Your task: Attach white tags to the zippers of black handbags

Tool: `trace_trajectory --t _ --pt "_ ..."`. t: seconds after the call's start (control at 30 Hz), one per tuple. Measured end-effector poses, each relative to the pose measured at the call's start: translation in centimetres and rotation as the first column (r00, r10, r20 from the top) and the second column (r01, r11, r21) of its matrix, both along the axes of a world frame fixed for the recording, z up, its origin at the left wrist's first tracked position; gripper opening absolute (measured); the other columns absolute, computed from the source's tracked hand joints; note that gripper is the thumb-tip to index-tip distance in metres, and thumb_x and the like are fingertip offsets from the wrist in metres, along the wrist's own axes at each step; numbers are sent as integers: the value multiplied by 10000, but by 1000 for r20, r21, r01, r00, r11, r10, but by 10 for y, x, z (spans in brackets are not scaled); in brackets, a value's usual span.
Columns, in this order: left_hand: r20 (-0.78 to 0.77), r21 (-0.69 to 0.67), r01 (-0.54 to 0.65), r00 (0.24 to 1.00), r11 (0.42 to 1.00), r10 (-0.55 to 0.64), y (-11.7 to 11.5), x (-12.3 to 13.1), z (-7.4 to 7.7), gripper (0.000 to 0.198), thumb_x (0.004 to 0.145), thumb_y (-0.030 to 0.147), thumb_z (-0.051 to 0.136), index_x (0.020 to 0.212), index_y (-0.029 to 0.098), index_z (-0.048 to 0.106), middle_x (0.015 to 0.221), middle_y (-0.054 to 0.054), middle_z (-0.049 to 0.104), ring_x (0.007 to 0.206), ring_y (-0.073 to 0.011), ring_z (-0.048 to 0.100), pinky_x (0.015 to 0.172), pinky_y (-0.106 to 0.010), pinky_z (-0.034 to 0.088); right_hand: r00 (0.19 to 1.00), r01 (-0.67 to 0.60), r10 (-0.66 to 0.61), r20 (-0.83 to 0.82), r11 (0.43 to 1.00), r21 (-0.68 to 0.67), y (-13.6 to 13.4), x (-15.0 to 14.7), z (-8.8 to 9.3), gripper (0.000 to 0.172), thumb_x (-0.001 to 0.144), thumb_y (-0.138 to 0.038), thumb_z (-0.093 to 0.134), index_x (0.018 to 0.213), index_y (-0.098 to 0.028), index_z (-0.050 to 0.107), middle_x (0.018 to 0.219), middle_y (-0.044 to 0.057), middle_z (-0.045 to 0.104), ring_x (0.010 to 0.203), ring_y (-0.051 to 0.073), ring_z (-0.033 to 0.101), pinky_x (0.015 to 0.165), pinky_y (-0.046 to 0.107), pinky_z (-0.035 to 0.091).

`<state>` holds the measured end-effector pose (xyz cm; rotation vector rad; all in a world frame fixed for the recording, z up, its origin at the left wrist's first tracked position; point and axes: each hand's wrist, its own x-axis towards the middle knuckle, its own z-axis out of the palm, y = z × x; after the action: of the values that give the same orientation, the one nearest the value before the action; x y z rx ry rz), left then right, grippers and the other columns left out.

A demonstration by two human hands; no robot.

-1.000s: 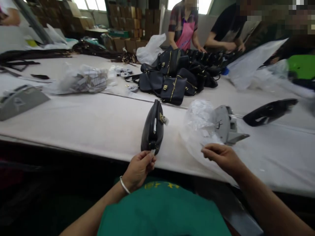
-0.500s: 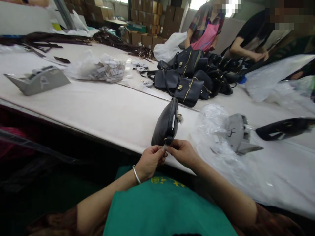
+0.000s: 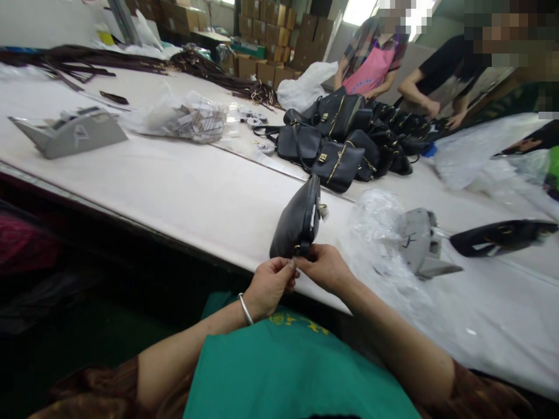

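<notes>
A black handbag (image 3: 293, 224) stands on the near edge of the table, its zipped side turned right and one end towards me. At that near end my left hand (image 3: 271, 285) and my right hand (image 3: 325, 269) meet, fingertips pinched together just below a small strap loop. What they pinch is too small to make out. The fingers of my right hand touch the bag's end. A small metal fitting (image 3: 323, 210) sticks out from the bag's right side.
Black handbags (image 3: 338, 163) are heaped beyond. Grey tape dispensers stand left (image 3: 82, 132) and right (image 3: 417, 238), the right one beside clear plastic wrap (image 3: 378, 224). Brown straps (image 3: 218, 73) lie at the back. Two people (image 3: 371, 64) work across the table.
The view has shifted slightly. My hands stay pinched at the bag's near end, and the bag keeps its place. Across the table, a co-worker's hands have moved apart.
</notes>
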<state>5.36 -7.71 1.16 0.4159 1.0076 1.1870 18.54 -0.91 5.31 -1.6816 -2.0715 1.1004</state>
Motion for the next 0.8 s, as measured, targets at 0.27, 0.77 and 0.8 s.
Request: trace_trajectory --t 0.27,0.77,0.8 --pt "-68 0 -23 997 1000 23 -1 2 3 417 654 467 817 756 129 595 637 10 587 501 -56 473 460 -189 366 999 35 -35 -9 998 53 -6 -3 2 195 749 -342 630 640 -186 674 604 33 661 564 155 554 510 262 315" --pt "211 -168 123 974 978 -86 1 -9 15 212 746 249 787 751 115 622 709 2 590 501 -25 480 457 -146 435 956 22 -72 -284 984 -175 -5 17 -10 153 726 -278 632 664 -172 723 658 19 716 612 151 615 596 255 452" --pt "243 -181 137 966 974 -90 1 -9 15 188 757 227 775 755 114 626 704 5 585 495 -22 480 455 -142 437 947 40 -106 -305 976 -214 -6 16 -11 161 719 -295 644 649 -169 715 641 22 709 578 143 595 562 252 442"
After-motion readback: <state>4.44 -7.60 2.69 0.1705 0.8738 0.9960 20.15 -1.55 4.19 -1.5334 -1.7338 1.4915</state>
